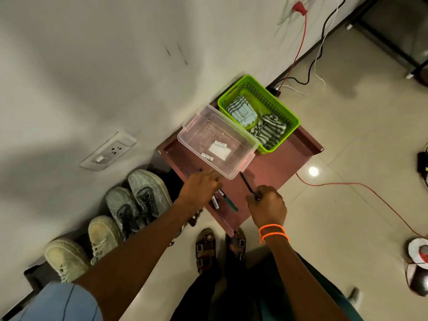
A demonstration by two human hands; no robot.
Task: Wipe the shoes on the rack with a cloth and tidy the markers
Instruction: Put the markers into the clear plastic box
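On the maroon shelf top [273, 167] stands a clear plastic box [196, 126] with two markers [220, 143] and a white label inside. My right hand [266, 205] pinches a black marker [246, 183] just right of the box's near corner. My left hand [199, 188] reaches over the shelf at the box's near edge; whether it holds anything I cannot tell. Loose markers [228, 201], one green, lie between my hands. A green basket [289, 117] behind the box holds striped cloths [243, 110]. Two pairs of pale shoes [125, 205] stand on the rack at the left.
The white wall with a socket plate [108, 151] runs along the left. Red, black and white cables [298, 54] trail over the tiled floor at the right. My sandalled feet [206, 249] stand at the shelf's near corner. A spool [419, 253] lies at the far right.
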